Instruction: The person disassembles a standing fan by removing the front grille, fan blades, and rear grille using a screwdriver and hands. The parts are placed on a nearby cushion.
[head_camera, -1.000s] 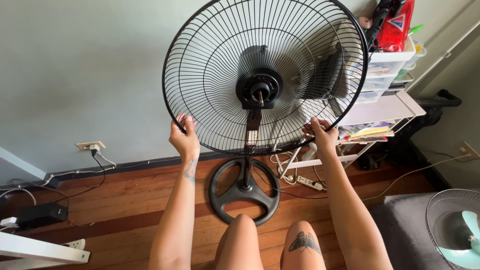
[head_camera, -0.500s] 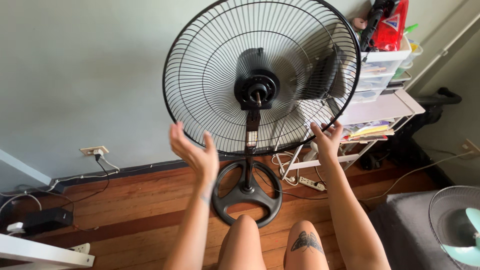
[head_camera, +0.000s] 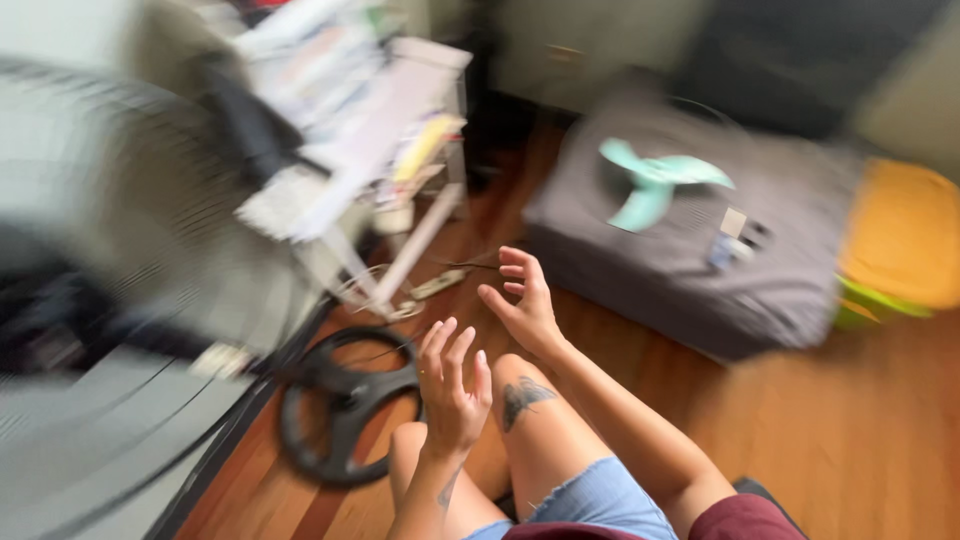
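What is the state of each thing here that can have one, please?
left hand: open, holding nothing
right hand: open, holding nothing
fan grille: upright on its stand, untouched, blurred
fan blade: detached, lying on the grey cushion
fan base: flat on the wooden floor

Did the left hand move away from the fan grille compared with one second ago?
Yes. The left hand has let go of the grille rim and hangs open and empty above the knee, right of the round black fan base. The right hand is open too.

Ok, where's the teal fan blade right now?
In the head view, upper right: the teal fan blade lies on the grey cushion, beyond the right hand.
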